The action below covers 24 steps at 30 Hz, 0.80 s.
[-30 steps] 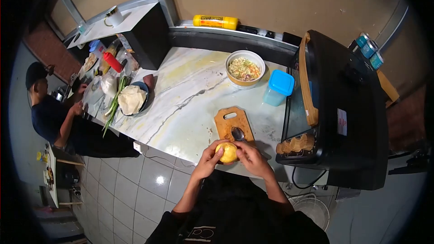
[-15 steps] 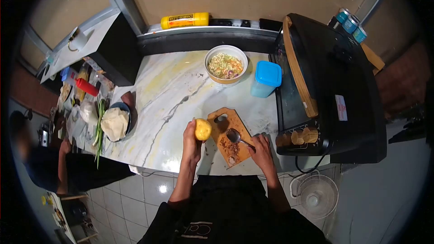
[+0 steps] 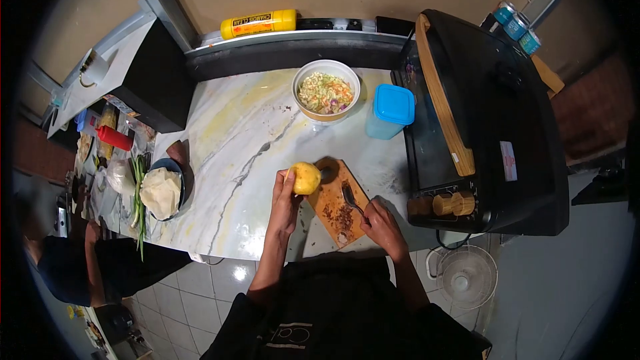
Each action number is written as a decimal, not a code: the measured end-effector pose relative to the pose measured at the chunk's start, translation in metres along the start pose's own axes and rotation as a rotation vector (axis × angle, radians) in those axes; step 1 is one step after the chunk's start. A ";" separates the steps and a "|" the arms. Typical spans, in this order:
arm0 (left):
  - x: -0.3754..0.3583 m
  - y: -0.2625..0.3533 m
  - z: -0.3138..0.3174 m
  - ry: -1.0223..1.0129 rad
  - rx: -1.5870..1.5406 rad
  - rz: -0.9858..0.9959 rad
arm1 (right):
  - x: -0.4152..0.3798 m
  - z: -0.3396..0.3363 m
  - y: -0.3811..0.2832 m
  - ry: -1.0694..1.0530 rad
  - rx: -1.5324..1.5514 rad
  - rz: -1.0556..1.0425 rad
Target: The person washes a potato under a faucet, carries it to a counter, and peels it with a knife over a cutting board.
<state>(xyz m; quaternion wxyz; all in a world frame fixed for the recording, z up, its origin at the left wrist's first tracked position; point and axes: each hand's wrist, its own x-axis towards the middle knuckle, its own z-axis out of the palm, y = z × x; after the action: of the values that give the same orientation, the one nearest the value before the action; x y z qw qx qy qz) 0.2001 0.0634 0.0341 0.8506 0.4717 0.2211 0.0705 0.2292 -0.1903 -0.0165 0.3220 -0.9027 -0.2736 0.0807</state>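
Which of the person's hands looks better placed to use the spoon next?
Probably the right hand: it grips the spoon by the handle, over the cutting board. The left hand is occupied, holding the round yellow item.

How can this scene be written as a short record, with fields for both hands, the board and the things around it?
Left hand: holds a round yellow potato, as it appears
Right hand: grips a spoon by its handle
Spoon position: over the board; contact cannot be told
Board: wooden, on the marble counter, with brown scraps
Beyond board: bowl of chopped vegetables; blue-lidded container
Right side: black oven, wooden handle
Left side: green onions beside a dark plate; another person
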 end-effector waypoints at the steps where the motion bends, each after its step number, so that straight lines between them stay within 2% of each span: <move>1: 0.001 -0.001 -0.001 0.009 -0.021 -0.008 | -0.001 -0.001 -0.002 -0.034 0.045 0.042; 5: 0.002 -0.012 -0.011 0.004 -0.107 -0.068 | 0.001 -0.011 -0.009 -0.039 0.059 0.061; 11: -0.006 -0.015 -0.006 -0.134 -0.185 -0.103 | 0.002 -0.018 -0.009 -0.068 0.161 0.069; 17: -0.008 -0.021 0.000 -0.077 -0.143 -0.083 | 0.003 -0.025 -0.025 0.085 0.233 0.028; 20: -0.007 -0.023 0.000 -0.069 -0.117 -0.042 | -0.002 -0.015 -0.016 -0.016 0.035 0.111; 24: -0.008 -0.020 0.002 -0.059 -0.097 -0.038 | -0.001 -0.011 -0.014 0.065 0.134 0.083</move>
<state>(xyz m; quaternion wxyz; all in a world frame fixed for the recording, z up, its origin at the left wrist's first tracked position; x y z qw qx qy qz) 0.1917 0.0484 0.0206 0.8799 0.4274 0.2012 0.0513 0.2259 -0.1873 0.0008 0.3868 -0.8919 -0.2192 0.0825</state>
